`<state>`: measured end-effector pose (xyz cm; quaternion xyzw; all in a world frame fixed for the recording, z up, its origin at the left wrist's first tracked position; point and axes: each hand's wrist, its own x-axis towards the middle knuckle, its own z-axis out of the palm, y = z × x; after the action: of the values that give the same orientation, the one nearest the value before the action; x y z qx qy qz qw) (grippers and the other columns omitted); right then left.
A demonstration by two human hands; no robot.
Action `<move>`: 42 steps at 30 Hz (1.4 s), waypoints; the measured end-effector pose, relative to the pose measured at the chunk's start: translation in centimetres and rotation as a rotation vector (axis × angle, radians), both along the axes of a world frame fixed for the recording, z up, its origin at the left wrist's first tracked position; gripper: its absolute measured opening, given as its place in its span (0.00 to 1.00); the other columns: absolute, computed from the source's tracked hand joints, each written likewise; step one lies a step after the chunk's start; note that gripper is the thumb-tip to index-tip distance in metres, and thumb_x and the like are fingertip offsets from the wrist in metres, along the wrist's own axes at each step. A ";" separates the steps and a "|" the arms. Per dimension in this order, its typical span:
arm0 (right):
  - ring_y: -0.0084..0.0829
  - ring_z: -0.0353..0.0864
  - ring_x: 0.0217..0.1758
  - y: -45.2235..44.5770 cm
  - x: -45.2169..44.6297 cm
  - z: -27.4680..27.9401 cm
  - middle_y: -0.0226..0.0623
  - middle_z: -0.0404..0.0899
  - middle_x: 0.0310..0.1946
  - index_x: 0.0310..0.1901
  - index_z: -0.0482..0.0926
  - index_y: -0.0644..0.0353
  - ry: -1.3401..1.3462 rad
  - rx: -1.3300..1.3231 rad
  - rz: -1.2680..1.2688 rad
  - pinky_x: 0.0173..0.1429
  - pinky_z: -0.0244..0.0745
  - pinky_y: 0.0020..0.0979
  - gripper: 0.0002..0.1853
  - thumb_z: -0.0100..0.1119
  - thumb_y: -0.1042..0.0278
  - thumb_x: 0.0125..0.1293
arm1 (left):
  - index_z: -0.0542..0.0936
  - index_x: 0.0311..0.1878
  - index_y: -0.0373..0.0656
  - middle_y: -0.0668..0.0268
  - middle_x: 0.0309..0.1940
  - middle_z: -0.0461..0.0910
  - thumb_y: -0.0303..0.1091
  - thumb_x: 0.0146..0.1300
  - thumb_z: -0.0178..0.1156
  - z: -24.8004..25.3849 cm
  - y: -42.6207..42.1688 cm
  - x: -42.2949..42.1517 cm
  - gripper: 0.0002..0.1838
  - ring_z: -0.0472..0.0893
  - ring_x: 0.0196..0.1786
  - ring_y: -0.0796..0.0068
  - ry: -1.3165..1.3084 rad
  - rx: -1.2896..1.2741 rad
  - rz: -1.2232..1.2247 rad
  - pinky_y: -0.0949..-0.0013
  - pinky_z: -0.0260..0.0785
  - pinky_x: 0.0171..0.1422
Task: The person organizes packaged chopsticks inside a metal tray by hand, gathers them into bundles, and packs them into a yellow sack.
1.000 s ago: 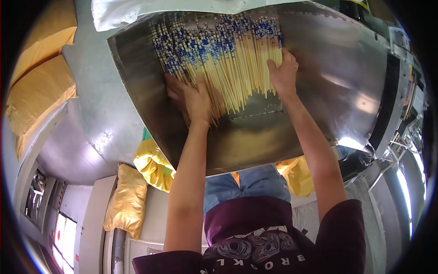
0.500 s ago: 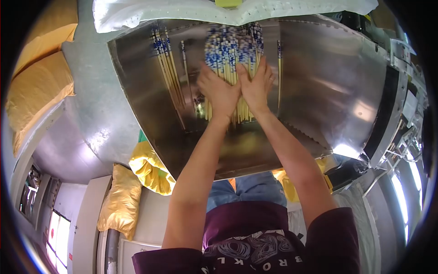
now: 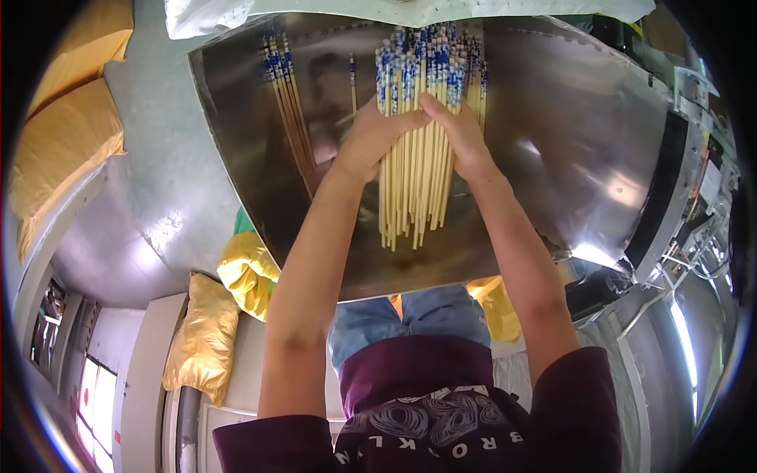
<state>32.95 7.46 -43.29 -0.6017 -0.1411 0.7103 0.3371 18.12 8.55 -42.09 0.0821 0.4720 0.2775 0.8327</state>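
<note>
Dozens of slim pale wooden sticks with blue-and-white patterned tops (image 3: 414, 181) bundled over shiny grey metal tray (image 3: 441, 264), clasped by left hand (image 3: 377, 135) and right hand (image 3: 465, 135), both curled around bundle, thumbs meeting. Even side pressure needed; ends best kept level. Compared with half-second-earlier frame, bundle brought nearer tray's near edge.

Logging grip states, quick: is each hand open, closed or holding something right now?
Left hand: closed, holding the left side of the stick bundle.
Right hand: closed, holding the bundle's right side.
</note>
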 end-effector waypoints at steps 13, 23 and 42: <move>0.23 0.79 0.36 2.6 -0.2 2.3 0.32 0.78 0.35 0.46 0.75 0.61 0.255 -0.130 0.202 0.37 0.74 0.25 0.21 0.67 0.58 0.57 | 0.74 0.51 0.38 0.64 0.43 0.79 0.29 0.55 0.66 1.3 1.0 -3.1 0.20 0.80 0.42 0.74 -0.155 0.016 0.095 0.69 0.73 0.47; 0.24 0.78 0.41 -4.4 -2.0 6.3 0.33 0.77 0.41 0.54 0.69 0.64 0.087 0.017 0.145 0.44 0.74 0.27 0.25 0.65 0.65 0.58 | 0.73 0.54 0.37 0.65 0.46 0.78 0.25 0.56 0.63 4.6 -7.7 -2.2 0.21 0.77 0.47 0.75 -0.005 0.210 0.321 0.69 0.70 0.53; 0.22 0.74 0.46 -31.7 -42.4 6.7 0.35 0.75 0.43 0.54 0.69 0.64 -0.029 -0.152 1.449 0.49 0.69 0.26 0.27 0.59 0.50 0.63 | 0.63 0.58 0.34 0.52 0.44 0.79 0.49 0.63 0.57 7.2 -46.5 -30.0 0.31 0.80 0.46 0.63 0.707 -0.323 0.946 0.64 0.71 0.50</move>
<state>-9.48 -24.25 -36.63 -0.3881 -0.4588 0.7550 -0.2624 -11.84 -37.99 -34.89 -0.1765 0.7410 0.4983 0.4141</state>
